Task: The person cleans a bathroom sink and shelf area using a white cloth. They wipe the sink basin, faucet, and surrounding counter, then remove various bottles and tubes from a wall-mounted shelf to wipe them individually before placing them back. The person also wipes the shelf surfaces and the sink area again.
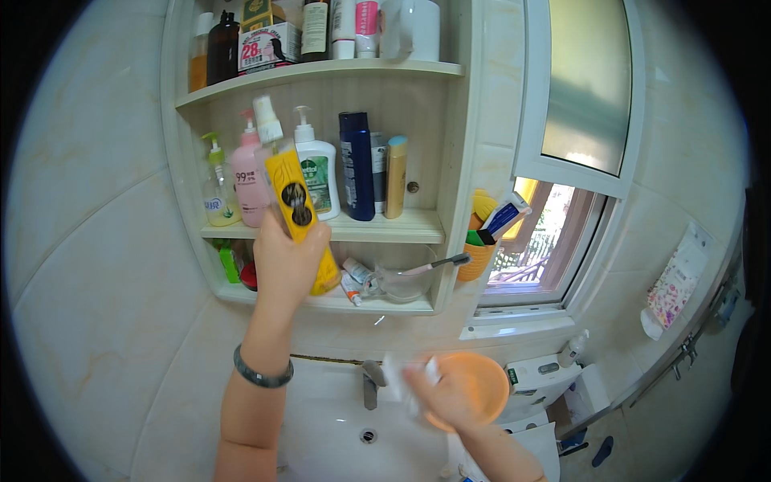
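My left hand (289, 256) grips a spray bottle (293, 205) with a yellow label and a white top, tilted in front of the middle shelf. Behind it stand a pink pump bottle (250, 172) and a white pump bottle (317, 175). Over the right side of the washbasin (331, 440), my right hand (443, 394), blurred by motion, holds a white cloth or tissue (400, 379); which of the two I cannot tell. An orange plastic basin (488, 385) lies just behind that hand. A metal faucet (370, 385) stands to its left.
A wall cabinet (385, 232) holds a dark blue bottle (356, 169), a gold bottle (396, 178), small tubes (351, 288) and a toothbrush (433, 265). An orange holder (476, 262) hangs beside it. At the right are an open window (545, 241) and a toilet tank (539, 379).
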